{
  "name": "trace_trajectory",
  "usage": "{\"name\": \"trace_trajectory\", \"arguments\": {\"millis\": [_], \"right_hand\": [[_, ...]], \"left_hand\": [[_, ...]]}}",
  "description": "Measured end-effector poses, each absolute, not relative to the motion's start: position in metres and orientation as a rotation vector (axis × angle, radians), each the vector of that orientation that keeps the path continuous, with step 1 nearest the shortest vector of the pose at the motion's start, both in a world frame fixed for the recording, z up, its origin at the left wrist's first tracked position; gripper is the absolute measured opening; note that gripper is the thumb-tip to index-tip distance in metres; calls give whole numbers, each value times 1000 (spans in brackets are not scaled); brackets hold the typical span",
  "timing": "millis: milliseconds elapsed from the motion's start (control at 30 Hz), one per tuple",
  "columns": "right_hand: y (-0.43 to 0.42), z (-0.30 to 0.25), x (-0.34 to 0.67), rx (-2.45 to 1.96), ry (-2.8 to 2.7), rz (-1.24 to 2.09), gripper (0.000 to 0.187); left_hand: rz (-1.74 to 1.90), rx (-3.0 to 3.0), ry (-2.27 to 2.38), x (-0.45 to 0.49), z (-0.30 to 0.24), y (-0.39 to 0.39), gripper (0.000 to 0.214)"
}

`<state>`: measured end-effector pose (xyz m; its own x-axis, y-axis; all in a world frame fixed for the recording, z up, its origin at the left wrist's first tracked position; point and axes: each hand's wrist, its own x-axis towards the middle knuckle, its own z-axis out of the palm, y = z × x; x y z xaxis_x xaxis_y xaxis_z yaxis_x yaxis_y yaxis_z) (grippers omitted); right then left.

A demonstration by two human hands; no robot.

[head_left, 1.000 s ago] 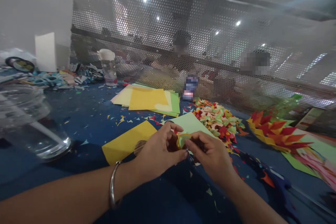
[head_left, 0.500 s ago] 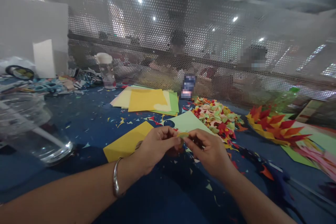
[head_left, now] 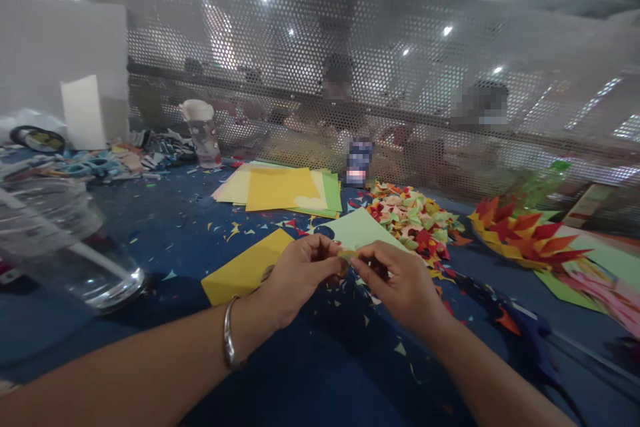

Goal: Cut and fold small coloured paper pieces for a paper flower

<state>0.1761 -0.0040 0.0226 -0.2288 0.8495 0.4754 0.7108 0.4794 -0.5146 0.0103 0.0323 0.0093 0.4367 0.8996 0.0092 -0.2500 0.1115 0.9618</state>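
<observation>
Clearly the paper scrap (head_left: 347, 255) is light, thin, easily creased: left hand (head_left: 300, 277) and right hand (head_left: 400, 283) pinch its edges with closed fingers, just before the green sheet (head_left: 357, 227).

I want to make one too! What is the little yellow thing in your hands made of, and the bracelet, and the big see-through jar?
The little yellow piece pinched between the left hand and right hand looks like thin matte coloured paper, like the sheets nearby. The bracelet looks like shiny silver metal. The jar is clear and glossy, glass or plastic; I cannot tell which.
</observation>
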Motion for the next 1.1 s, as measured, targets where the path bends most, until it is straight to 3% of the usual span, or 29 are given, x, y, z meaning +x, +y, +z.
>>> {"name": "trace_trajectory", "arguments": {"millis": [267,667,1100], "right_hand": [[-4,25,176,-1295,-2018,244,14],[-6,27,183,-1343,-1837,497,24],[-3,24,180,-1315,-1803,578,19]], "left_hand": [[970,1249,723,10,9,35,18],[1003,1523,607,7,8,34,21],[1017,1648,739,4,12,31,6]]}}
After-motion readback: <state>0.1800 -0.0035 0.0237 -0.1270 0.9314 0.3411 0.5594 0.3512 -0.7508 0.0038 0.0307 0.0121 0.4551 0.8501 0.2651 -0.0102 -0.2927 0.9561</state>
